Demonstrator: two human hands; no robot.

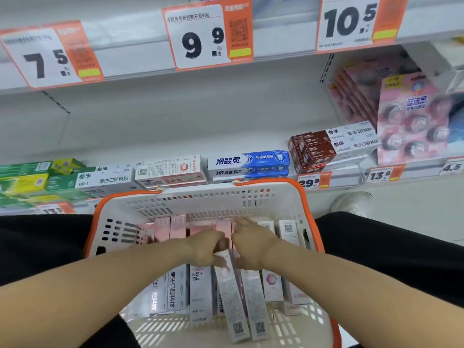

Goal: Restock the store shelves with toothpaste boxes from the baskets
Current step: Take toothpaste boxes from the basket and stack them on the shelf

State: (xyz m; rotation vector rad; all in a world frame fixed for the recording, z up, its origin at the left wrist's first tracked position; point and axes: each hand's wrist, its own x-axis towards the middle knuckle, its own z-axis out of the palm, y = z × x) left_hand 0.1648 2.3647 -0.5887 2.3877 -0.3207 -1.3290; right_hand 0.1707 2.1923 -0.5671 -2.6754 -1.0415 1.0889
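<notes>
Head view:
Basket [305,197]: white with an orange rim, between the person's knees, in front of the shelf.
Toothpaste boxes [200,290]: lying side by side in the basket, pink ones at the far end.
Left hand [204,247]: fingers curled round the top of one tilted pale box [232,297].
Right hand [251,244]: just beside the left, thumb on the same box; grip unclear.
Shelf [175,136]: stacked boxes along its front, price tags below.

Price tags and pink packs

Orange-and-white price tags [209,35] are clipped along the shelf edges; pink hanging packs [414,119] are displayed at the right.
</notes>
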